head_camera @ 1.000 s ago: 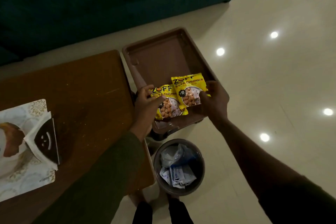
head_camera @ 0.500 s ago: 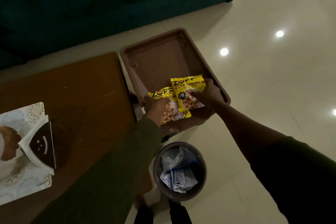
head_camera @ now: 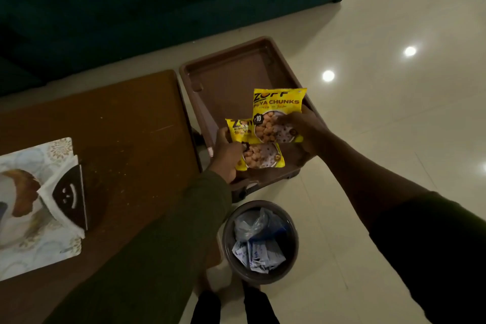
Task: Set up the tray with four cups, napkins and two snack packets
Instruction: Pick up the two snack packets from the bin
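Snack packets, two yellow ones, overlapping in the near end of the brown tray [head_camera: 226, 66]. Left hand [head_camera: 226, 151] pinching the lower packet [head_camera: 263, 156] by its left edge; right hand [head_camera: 305, 126] gripping the upper packet [head_camera: 276, 105]. Tray beside a wooden table [head_camera: 118, 118], bin [head_camera: 260, 242] just below.

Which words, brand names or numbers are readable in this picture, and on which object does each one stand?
"ZOFF": brand, top of the upper snack packet under the right hand.
"SOYA CHUNKS": same packet, below the brand; its first letters are partly unclear.
"10": dark round badge on that packet.
Small line under "SOYA CHUNKS": too blurred to read.
Lower snack packet, at the left hand: only "Z" shows.
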Tool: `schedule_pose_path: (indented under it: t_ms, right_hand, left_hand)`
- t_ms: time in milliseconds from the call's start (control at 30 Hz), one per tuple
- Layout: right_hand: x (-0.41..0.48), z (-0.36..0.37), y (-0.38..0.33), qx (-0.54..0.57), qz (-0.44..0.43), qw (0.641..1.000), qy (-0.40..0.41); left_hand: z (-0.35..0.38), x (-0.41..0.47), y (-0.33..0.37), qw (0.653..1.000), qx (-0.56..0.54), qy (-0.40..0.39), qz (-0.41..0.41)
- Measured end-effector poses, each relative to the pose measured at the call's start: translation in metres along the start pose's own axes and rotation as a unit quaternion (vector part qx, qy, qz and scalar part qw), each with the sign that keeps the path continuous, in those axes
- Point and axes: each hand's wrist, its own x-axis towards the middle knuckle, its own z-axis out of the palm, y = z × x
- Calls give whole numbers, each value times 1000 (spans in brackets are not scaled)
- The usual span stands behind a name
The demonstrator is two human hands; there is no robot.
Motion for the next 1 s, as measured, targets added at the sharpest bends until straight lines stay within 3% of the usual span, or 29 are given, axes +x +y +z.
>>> schedule_pose_path:
  t_ms: [100, 233, 467, 767, 1000]
  right_hand:
    - [-5, 15, -11, 15, -49, 999, -12]
    - [-24, 47, -15, 61, -22, 997, -52]
    - [-71, 119, -40, 11, -87, 975, -202]
    - [-142, 263, -46, -25, -123, 969, -211]
    - [-225, 394, -3, -79, -123, 976, -158]
  left_hand:
    - [-23, -10, 19, 997, -54, 19, 47]
    - [-73, -33, 39, 988, -134, 13, 77]
    - [-149, -74, 49, 984, -146, -2, 99]
    - [-302, -137, -1, 959, -208, 91, 170]
    - [-486, -224, -76, 937, -235, 183, 183]
